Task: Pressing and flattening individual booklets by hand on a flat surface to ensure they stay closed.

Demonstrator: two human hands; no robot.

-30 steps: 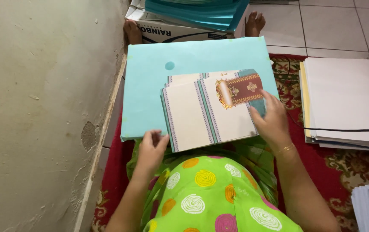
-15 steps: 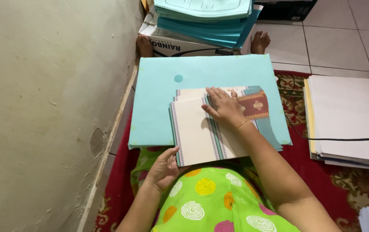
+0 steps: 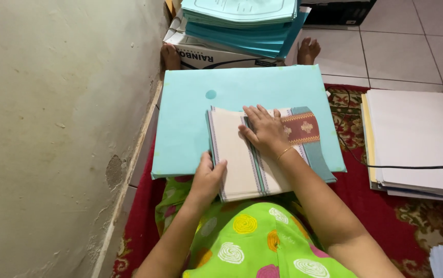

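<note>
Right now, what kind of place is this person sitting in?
Probably a room in a home, used for paper work on the floor. The person sits on a red patterned rug over white floor tiles, beside a plain wall, with stacks of teal folders around.

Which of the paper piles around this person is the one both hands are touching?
The cream striped booklet stack on the light blue folder, not the white pile or the teal stack.
</note>
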